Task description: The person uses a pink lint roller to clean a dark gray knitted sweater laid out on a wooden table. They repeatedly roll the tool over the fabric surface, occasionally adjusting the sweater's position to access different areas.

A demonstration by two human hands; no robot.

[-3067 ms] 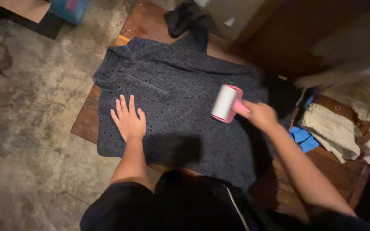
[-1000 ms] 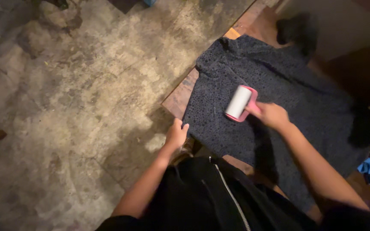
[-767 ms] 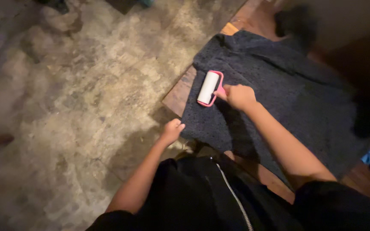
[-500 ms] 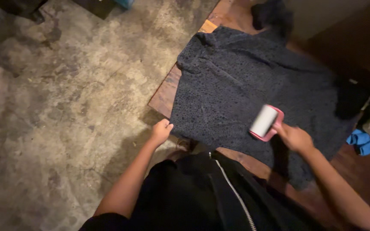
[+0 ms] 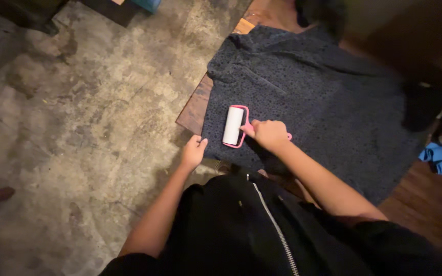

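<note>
Right hand (image 5: 268, 135) clamped on pink lint roller (image 5: 233, 125), roller resting on dark speckled garment (image 5: 313, 97) near its lower-left corner. Left hand (image 5: 194, 151) pinches the garment's edge, fingers closed, at the wooden board (image 5: 194, 106) rim; bare concrete floor (image 5: 78, 122) lies open to the left.

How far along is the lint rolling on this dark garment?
Done: the garment lies spread flat on the wooden board. In hand: the right hand runs the pink lint roller near the lower left corner, left hand gripping that edge. How much remains unrolled cannot be told.
</note>
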